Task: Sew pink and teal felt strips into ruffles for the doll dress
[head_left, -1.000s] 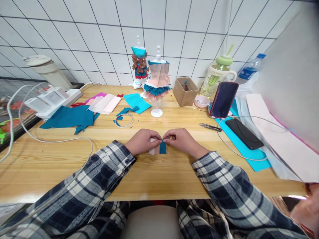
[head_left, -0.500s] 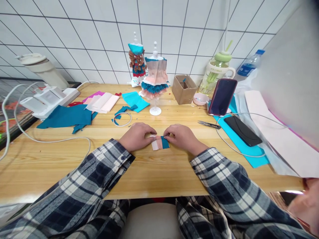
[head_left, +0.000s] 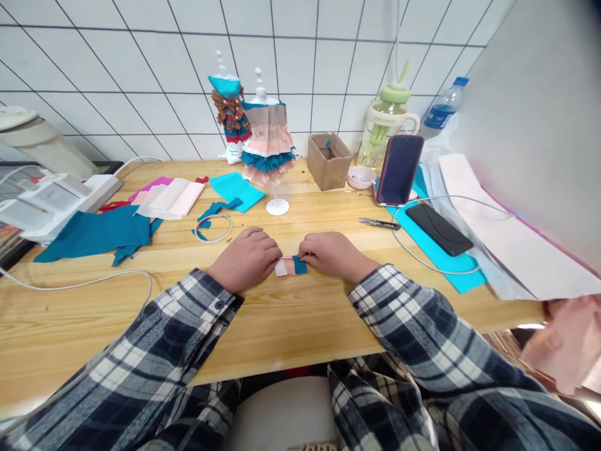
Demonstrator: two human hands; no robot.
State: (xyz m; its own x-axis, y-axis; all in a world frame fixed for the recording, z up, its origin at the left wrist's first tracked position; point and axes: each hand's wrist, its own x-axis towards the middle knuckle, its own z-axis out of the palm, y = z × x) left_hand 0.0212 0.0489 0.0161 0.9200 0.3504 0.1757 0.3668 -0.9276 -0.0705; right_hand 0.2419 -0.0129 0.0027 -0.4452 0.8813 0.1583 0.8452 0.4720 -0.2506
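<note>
Craft workspace: pale wooden worktop (head_left: 282, 326); small white dress form in peach-and-teal ruffles (head_left: 268, 141), near back edge; slim metal snips (head_left: 382, 223).

You wear a long-sleeved plaid garment: your left sleeve (head_left: 154, 338) and right sleeve (head_left: 427, 332) are checked in navy, grey and off-white, with broad bands crossing into large squares. The left cuff (head_left: 213, 288) carries a small, round, dark button (head_left: 219, 305), and beyond the cuffs your left hand (head_left: 246, 258) and right hand (head_left: 332, 255) are bare. Below the near edge of the surface (head_left: 291, 326), more dark-and-pale plaid cloth (head_left: 378, 401) covers you.
</note>
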